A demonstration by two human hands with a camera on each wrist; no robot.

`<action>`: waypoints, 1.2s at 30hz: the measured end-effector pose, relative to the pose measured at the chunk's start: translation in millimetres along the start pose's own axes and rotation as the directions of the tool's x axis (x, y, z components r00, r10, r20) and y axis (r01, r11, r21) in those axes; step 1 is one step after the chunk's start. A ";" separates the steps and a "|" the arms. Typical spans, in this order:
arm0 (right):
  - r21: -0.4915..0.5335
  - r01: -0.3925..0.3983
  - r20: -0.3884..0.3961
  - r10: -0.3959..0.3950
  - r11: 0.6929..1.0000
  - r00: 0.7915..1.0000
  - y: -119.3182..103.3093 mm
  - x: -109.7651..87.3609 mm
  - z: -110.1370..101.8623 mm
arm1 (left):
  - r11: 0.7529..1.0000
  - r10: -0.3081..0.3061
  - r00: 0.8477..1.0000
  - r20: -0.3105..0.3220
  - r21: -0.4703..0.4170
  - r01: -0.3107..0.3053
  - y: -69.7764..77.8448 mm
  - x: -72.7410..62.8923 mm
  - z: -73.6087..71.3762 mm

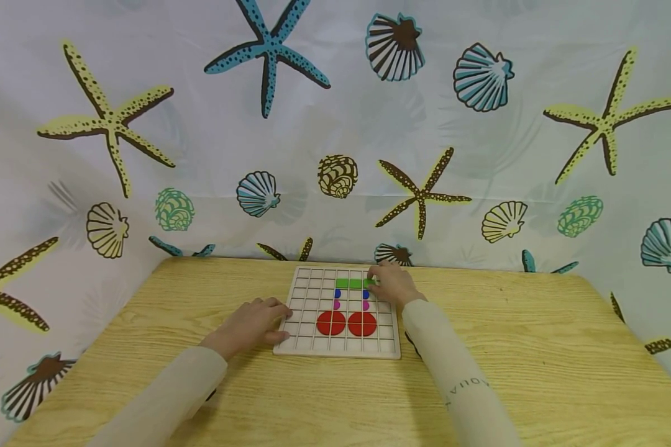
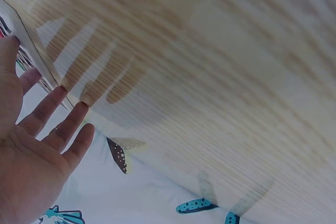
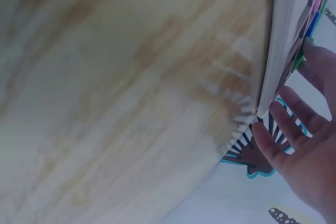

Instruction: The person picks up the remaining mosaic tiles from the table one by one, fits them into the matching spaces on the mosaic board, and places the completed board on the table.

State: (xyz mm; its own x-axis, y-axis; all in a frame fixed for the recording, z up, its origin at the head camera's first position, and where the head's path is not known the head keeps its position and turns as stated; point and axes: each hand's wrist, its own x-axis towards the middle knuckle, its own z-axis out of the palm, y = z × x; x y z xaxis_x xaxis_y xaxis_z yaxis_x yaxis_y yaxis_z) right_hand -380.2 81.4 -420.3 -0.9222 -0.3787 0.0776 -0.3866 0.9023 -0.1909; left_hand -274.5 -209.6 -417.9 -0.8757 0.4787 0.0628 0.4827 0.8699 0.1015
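Observation:
A white gridded board (image 1: 304, 304) lies on the table, bearing flat coloured pieces. Green squares (image 1: 349, 284) form a row near its far edge. Beneath the row's two ends sit blue half-round pieces (image 1: 338, 293), magenta half-round pieces (image 1: 337, 305) and two large red discs (image 1: 325, 318). My right hand (image 1: 394, 284) pinches the rightmost green square (image 1: 368, 283) between thumb and forefinger, at the board's far right corner; its other fingers spread past the edge in the right wrist view. My left hand (image 1: 248, 326) rests at the board's left edge, fingers extended, thumb on the near-left part.
The wooden table (image 1: 509, 347) has a light grain and extends on both sides of the board. Behind it and at both sides hangs a white cloth (image 1: 324, 133) printed with starfish and shells. Its lower edge meets the table just beyond the board.

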 end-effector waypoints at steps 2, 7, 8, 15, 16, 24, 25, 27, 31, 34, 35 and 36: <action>0.002 -0.003 0.002 0.003 1.000 1.000 1.0 0.3 0.9 | 1.000 0.003 1.000 -0.003 -0.001 -0.003 0.2 0.2 0.3; 0.001 -0.005 0.009 0.005 1.000 1.000 3.0 -0.1 2.0 | 1.000 0.001 1.000 -0.002 -0.005 -0.001 0.6 0.7 0.9; 0.004 -0.005 0.010 0.005 1.000 1.000 3.2 -0.3 2.0 | 1.000 -0.001 1.000 0.000 -0.006 0.001 0.7 0.8 0.9; 0.007 -0.006 0.013 0.006 1.000 1.000 4.6 -1.4 1.1 | 1.000 -0.005 1.000 0.002 -0.011 0.005 1.6 1.5 1.1; 0.008 -0.007 0.015 0.006 1.000 1.000 4.8 -1.6 0.8 | 1.000 -0.003 1.000 0.000 -0.010 0.003 1.9 1.5 1.3; 0.022 0.008 0.016 -0.008 1.000 1.000 8.2 -7.5 -4.2 | 1.000 0.010 1.000 -0.013 0.000 -0.010 2.1 2.5 2.1; 0.021 0.011 0.013 -0.011 1.000 1.000 9.0 -8.8 -5.2 | 1.000 0.008 1.000 -0.012 0.001 -0.008 1.8 2.7 2.2; 0.023 0.018 0.013 -0.018 1.000 1.000 11.2 -11.3 -7.2 | 1.000 0.009 1.000 -0.012 0.005 -0.009 1.0 2.9 2.7; -0.006 0.034 0.004 -0.034 0.999 0.999 17.1 -15.4 -10.3 | 1.000 0.003 1.000 -0.005 0.018 -0.003 1.0 2.8 1.4; -0.017 0.043 -0.008 -0.043 0.999 0.999 22.2 -20.3 -13.1 | 1.000 -0.006 1.000 0.006 0.027 0.006 1.8 2.7 -0.1; -0.014 0.044 -0.013 -0.044 0.999 0.999 24.2 -22.7 -14.4 | 1.000 -0.008 1.000 0.009 0.030 0.007 2.0 2.6 -0.5; -0.006 0.046 -0.020 -0.046 0.999 0.999 26.3 -25.4 -15.5 | 0.999 -0.011 1.000 0.012 0.030 0.011 1.9 2.6 -0.3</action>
State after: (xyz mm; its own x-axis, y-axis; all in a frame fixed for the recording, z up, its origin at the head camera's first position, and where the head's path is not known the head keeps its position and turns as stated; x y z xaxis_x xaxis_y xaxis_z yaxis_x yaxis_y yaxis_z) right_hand -367.0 117.9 -412.1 -0.9032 -0.4160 0.1057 -0.4288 0.8851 -0.1809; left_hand -275.9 -206.7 -417.3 -0.8809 0.4705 0.0502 0.4731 0.8780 0.0723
